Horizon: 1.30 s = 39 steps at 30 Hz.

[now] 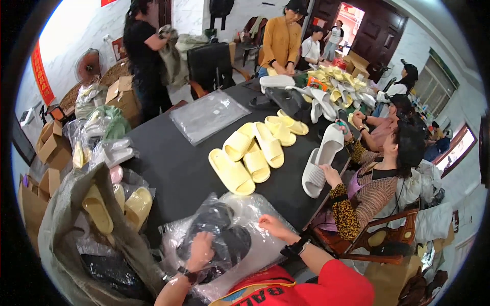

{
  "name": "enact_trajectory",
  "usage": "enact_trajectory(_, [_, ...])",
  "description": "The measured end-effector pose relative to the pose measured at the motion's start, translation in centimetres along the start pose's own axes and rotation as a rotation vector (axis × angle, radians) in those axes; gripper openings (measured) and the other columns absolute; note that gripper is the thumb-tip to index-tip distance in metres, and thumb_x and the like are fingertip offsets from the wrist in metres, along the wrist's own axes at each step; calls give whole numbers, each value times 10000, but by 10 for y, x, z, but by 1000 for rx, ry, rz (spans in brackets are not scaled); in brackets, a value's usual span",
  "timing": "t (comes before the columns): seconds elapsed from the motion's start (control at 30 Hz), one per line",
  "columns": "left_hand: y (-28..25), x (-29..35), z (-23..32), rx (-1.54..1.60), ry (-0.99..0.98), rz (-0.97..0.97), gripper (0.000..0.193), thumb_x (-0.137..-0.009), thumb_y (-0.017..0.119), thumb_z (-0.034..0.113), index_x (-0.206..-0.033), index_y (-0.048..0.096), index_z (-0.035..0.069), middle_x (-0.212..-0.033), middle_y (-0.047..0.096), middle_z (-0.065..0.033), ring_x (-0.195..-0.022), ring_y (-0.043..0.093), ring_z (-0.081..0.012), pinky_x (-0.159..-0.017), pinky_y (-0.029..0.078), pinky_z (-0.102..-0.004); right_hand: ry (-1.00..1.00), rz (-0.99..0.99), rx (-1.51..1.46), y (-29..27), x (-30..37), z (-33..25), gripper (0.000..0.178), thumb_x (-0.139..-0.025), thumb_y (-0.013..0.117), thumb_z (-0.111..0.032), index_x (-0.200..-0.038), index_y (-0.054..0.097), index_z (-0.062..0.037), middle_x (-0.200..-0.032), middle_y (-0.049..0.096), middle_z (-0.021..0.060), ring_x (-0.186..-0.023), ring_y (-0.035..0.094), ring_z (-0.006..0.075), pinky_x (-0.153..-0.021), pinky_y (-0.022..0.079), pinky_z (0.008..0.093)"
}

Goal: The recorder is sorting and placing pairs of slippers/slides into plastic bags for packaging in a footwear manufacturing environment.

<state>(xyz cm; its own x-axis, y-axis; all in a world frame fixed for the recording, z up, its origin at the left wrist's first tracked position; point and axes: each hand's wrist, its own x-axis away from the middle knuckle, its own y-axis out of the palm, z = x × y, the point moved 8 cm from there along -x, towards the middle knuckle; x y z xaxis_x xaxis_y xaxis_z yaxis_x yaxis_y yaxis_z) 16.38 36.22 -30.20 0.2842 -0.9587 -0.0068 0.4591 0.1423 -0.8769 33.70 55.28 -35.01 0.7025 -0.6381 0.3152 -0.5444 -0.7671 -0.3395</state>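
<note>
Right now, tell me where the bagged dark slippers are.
In the head view, the bagged dark slippers lie low, just left of centre, under the person's left hand, nearer the wearer than the loose yellow slippers.

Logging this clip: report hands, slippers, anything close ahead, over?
Left hand on plastic-covered dark slippers. Right hand over clear plastic, grip unclear. Yellow slippers lie beyond.

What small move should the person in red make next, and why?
Probably the right hand should straighten the clear plastic film around the dark slippers: the film lies crumpled, and the left hand is at the slippers, where it could steady them. Whether the right hand grips any film is unclear.
</note>
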Motion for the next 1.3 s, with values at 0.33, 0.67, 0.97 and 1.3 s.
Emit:
enact_trajectory(0.33, [52,-6,5,-177,130,89,279,-641,563,95,-919,581,73,-895,527,-107,-865,497,-270,-711,412,-379,93,8,103,15,-6,52,255,-775,589,-94,-1008,498,-40,-755,596,88,-605,553,142,-531,432,276])
enact_trajectory(0.67, [22,123,-40,-200,-201,186,333,-603,557,54,-936,565,44,-892,525,-123,-870,503,-318,-717,425,-416,-71,258,108,-46,37,57,65,-782,544,-24,-844,552,-43,-665,546,44,-607,511,107,-556,409,259])
enact_trajectory(0.97, [-148,169,-99,462,-532,1119,291,-808,444,-13,-1092,486,-59,-987,573,-130,-901,496,-170,-799,382,-270,28,315,-137,-86,44,56,87,-847,494,-45,-916,547,-37,-713,534,3,-546,466,68,-492,390,210])
enact_trajectory(1.3, [-114,-26,74,-23,-15,566,262,-524,564,-14,-774,494,27,-791,536,-169,-746,528,-367,-636,424,-446,-157,71,266,-17,80,58,193,-813,541,-159,-965,544,-39,-763,592,114,-635,575,224,-583,453,310])
